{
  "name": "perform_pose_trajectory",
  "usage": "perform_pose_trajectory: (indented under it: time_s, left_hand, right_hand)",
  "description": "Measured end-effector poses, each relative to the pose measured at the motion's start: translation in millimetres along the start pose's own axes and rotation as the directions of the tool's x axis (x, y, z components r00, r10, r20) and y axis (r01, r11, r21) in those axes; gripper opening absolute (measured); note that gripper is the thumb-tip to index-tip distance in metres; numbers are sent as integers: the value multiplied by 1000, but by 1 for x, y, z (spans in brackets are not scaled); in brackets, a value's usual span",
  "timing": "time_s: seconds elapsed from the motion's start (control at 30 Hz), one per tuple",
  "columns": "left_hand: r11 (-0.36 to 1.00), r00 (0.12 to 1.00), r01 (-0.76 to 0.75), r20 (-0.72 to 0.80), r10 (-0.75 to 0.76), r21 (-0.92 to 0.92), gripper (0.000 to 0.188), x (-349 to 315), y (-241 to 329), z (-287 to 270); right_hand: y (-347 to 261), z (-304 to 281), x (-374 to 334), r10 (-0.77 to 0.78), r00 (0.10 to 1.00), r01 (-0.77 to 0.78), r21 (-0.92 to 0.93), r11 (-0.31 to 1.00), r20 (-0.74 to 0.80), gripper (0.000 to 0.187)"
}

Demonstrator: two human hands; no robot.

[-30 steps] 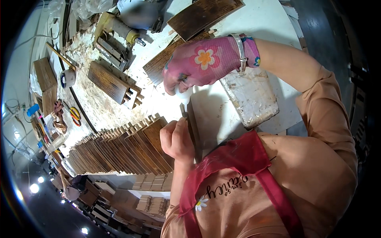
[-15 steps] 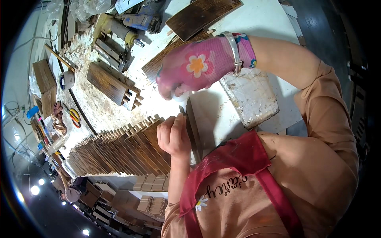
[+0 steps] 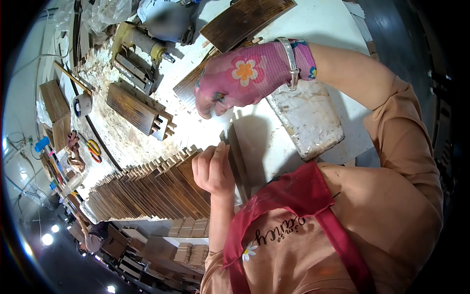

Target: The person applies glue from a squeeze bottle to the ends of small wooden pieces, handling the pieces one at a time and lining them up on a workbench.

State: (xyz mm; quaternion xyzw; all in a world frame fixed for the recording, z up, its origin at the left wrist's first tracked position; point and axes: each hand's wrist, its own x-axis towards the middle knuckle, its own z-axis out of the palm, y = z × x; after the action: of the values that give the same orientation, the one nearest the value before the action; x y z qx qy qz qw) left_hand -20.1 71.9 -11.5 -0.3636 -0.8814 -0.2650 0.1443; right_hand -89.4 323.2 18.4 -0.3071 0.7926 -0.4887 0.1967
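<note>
My left hand (image 3: pixel 214 170) is bare and closed, its fingertips pinching the upper end of a dark wooden board (image 3: pixel 238 159) that stands on edge in front of me. Just beyond it, my right hand (image 3: pixel 240 81), in a pink flowered glove, is wrapped around a white squeeze bottle (image 3: pixel 224 117). Most of the bottle is hidden by the glove; its lower end points down near the board's end. To the left of my left hand stands a long row of brown wooden boards (image 3: pixel 152 183) with dowel pegs along their upper ends.
A grimy white plastic-wrapped block (image 3: pixel 308 120) lies right of my hands. Beyond are loose wooden boards (image 3: pixel 245 24) and a yellowish nail gun (image 3: pixel 142 44). Pegged boards (image 3: pixel 134 108), a tape roll (image 3: pixel 82 104) and scissors (image 3: pixel 93 149) lie left. Another person (image 3: pixel 93 237) is at far lower left.
My right hand has lifted slightly with the white bottle, away from the board's end. My left hand keeps its pinch, almost unmoved. The view has shifted a little.
</note>
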Motion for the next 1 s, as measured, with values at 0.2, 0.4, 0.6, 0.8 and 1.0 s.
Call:
perform_pose_trajectory:
  time_s: [0.2, 0.4, 0.6, 0.8, 1.0]
  left_hand:
    - [1000, 1000, -17, -11, 17, 12, 20, -1, 0, 1]
    - [1000, 1000, -12, -7, 12, 1, 20, -1, -1, 2]
    - [1000, 1000, -7, -30, 7, -5, 21, -1, 0, 3]
    - [1000, 1000, -3, -18, 4, 9, 22, -2, -1, 2]
    - [988, 995, 102, -14, -104, -112, 27, -15, -1, -14]
  right_hand:
    - [-8, -1, 7, -90, 996, 88, -175, 981, -3, 19]
    - [-18, -6, 21, -92, 987, 133, -350, 927, 131, 17]
    - [-2, -6, 11, 50, 998, -49, -8, 999, 48, 19]
    - [-17, -19, 2, 177, 984, -178, 148, 973, 21, 21]
    - [10, -7, -9, 109, 958, -3, 368, 930, -266, 23]
